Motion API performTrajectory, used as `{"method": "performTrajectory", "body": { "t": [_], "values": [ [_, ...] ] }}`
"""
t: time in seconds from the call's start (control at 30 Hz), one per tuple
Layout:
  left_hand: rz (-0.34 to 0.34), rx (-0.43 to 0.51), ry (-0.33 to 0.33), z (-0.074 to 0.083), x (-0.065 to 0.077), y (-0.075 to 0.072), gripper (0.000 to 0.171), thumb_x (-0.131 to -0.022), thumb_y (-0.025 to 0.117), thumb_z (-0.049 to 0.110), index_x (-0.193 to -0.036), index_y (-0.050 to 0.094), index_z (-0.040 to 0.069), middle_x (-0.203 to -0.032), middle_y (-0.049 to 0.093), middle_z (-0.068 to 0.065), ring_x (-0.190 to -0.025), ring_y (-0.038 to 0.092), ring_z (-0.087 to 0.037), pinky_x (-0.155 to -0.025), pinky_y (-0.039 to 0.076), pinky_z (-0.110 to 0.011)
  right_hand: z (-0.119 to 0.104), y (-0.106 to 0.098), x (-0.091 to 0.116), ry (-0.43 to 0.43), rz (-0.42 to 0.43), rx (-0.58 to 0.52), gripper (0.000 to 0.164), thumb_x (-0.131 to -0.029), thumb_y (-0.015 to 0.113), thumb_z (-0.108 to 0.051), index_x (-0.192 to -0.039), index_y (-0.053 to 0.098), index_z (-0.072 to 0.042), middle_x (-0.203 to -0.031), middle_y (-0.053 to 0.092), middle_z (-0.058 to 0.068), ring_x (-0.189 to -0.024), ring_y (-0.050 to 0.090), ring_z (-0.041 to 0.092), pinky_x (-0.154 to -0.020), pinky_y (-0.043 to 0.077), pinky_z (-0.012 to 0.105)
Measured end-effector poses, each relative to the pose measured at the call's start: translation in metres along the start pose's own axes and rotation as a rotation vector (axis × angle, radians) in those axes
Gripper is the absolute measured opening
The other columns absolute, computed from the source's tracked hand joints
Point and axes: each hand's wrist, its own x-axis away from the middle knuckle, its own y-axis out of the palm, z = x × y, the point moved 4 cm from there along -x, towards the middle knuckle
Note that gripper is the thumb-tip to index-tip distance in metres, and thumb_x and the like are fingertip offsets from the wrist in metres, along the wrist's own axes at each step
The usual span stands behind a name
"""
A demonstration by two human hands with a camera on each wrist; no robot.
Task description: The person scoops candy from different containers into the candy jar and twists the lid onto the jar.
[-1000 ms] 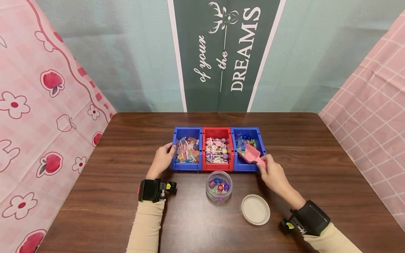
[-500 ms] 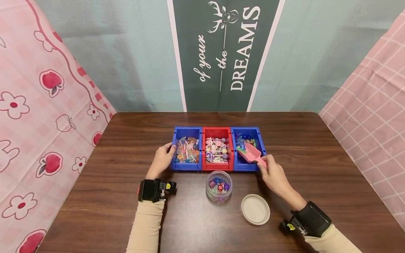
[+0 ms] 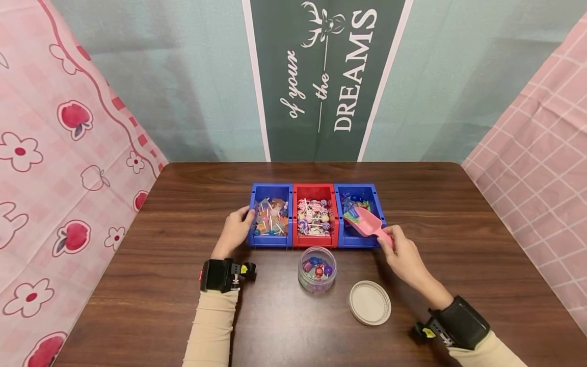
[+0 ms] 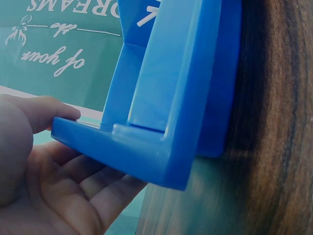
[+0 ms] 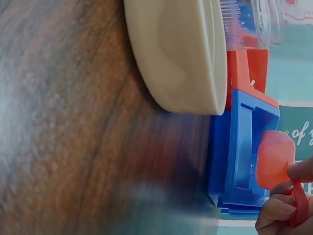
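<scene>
My left hand (image 3: pixel 236 232) grips the outer wall of the left blue bin (image 3: pixel 251 239). In the left wrist view, its thumb lies over the rim of that bin (image 4: pixel 146 147) and the other fingers sit outside. My right hand (image 3: pixel 405 255) holds a pink scoop (image 3: pixel 368 223) by its handle, over the right blue bin (image 3: pixel 377 196). Green and blue wrapped candies (image 3: pixel 352 206) lie at the scoop's tip and behind it. The right wrist view shows the scoop (image 5: pixel 275 159) tilted above the bin's front, with thumb and fingers around the handle.
A red bin (image 3: pixel 314 191) of lollipops stands between the blue bins, touching both. In front are a clear round jar (image 3: pixel 317 288) with several candies inside and a cream lid (image 3: pixel 370 303). Curtains surround the wooden table (image 3: pixel 183 204).
My right hand and the scoop have shifted slightly right, drawing the scoop a little back from the candies. The left hand and the bins have stayed put.
</scene>
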Motion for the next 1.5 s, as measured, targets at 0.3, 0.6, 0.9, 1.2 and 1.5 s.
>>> {"method": "performTrajectory", "body": {
  "t": [0.3, 0.6, 0.9, 1.2, 1.5],
  "values": [
    [-0.005, 0.012, -0.016, 0.000, 0.000, 0.000, 0.044, -0.100, 0.041, 0.020, -0.133, 0.047, -0.007, -0.121, 0.060, -0.028, -0.100, 0.055, -0.031, -0.096, 0.046, -0.052, 0.002, -0.005, 0.001, 0.016, -0.040, -0.016, 0.018, -0.083, 0.063, 0.004, -0.096, 0.051, 0.006, -0.062, 0.044, 0.004, -0.054, 0.036, 0.011, -0.046, 0.032, 0.026],
    [-0.007, 0.015, -0.011, -0.001, 0.001, 0.000, 0.043, -0.100, 0.042, 0.020, -0.133, 0.048, -0.008, -0.120, 0.060, -0.028, -0.100, 0.055, -0.032, -0.095, 0.047, -0.052, -0.007, -0.018, 0.006, -0.019, -0.054, -0.053, 0.021, -0.080, 0.065, 0.006, -0.097, 0.052, 0.005, -0.063, 0.044, 0.002, -0.055, 0.036, 0.006, -0.045, 0.032, 0.021],
    [-0.003, 0.026, -0.007, -0.001, 0.001, -0.001, 0.043, -0.100, 0.042, 0.019, -0.133, 0.048, -0.008, -0.120, 0.060, -0.028, -0.099, 0.055, -0.032, -0.095, 0.047, -0.052, -0.027, -0.028, 0.013, -0.115, -0.153, -0.137, 0.024, -0.079, 0.066, 0.008, -0.098, 0.054, 0.001, -0.067, 0.048, -0.001, -0.057, 0.037, 0.002, -0.045, 0.034, 0.018],
    [-0.024, 0.046, -0.026, -0.002, 0.001, 0.000, 0.045, -0.101, 0.041, 0.021, -0.135, 0.045, -0.007, -0.123, 0.058, -0.028, -0.102, 0.055, -0.032, -0.097, 0.045, -0.053, -0.037, -0.028, 0.021, -0.219, -0.261, -0.232, 0.028, -0.076, 0.067, 0.011, -0.097, 0.056, -0.004, -0.068, 0.048, -0.007, -0.059, 0.039, -0.001, -0.045, 0.036, 0.020],
    [-0.023, 0.041, -0.024, -0.002, 0.000, 0.000, 0.045, -0.100, 0.041, 0.021, -0.135, 0.045, -0.007, -0.124, 0.058, -0.028, -0.103, 0.054, -0.032, -0.098, 0.044, -0.053, -0.046, -0.033, 0.024, -0.305, -0.367, -0.280, 0.025, -0.079, 0.067, 0.006, -0.094, 0.056, -0.010, -0.072, 0.056, -0.005, -0.066, 0.045, 0.001, -0.051, 0.037, 0.020]
  ]
}}
